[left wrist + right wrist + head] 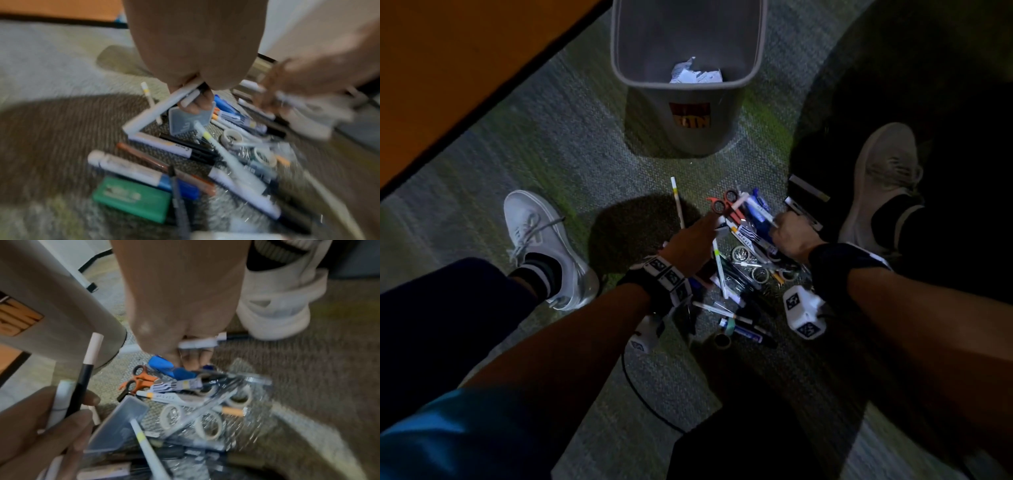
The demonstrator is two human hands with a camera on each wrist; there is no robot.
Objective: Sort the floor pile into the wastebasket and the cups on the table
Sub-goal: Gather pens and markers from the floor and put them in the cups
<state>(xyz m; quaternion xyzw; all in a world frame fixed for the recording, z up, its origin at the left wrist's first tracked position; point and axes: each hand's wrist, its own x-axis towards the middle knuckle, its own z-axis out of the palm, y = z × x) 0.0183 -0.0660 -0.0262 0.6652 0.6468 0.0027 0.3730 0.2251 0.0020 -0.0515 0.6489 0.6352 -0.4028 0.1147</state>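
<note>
Left hand point(690, 241): grips pens point(164, 104), near the wastebasket point(681, 113).
Right hand point(789, 236): apparently clamps a marker point(197, 343) over the pile point(743, 274).

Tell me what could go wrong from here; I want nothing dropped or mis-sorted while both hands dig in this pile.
1. The left hand already grips several white and black pens; adding more could loosen the bundle.
2. The right hand pinches one white marker above tangled rolls of tape and the orange-handled scissors; dragging could snag them.
3. The grey wastebasket, holding crumpled paper, stands close: a fumbled pen might land inside.
</note>
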